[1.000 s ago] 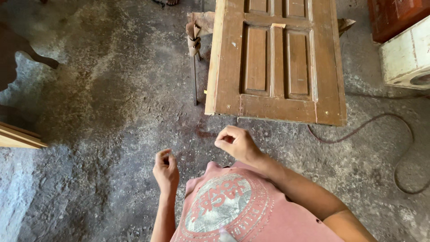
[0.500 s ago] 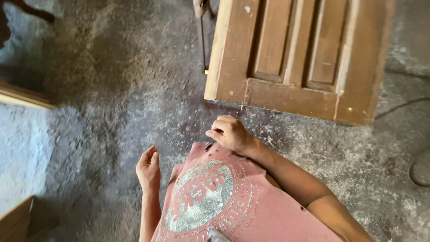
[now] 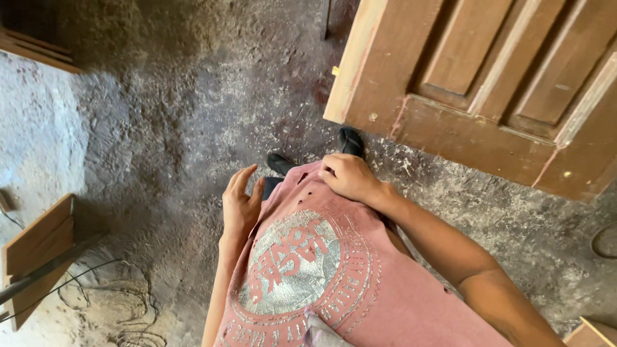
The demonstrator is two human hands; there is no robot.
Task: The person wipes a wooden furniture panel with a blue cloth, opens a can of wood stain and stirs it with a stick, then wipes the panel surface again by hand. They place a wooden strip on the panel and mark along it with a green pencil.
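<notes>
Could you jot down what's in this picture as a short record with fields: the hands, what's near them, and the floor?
Left hand: open, fingers spread, empty, beside the faded pink printed shirt
Right hand: loosely curled, resting on the shirt's hem; whether it holds anything cannot be seen
Nearest large thing: brown panelled wooden door, lying flat, raised above the floor, its corner just beyond the right hand
Feet: dark shoes under the door's edge
Floor: rough grey concrete dusted with sawdust
Left side: wooden boards and thin dark cable
</notes>
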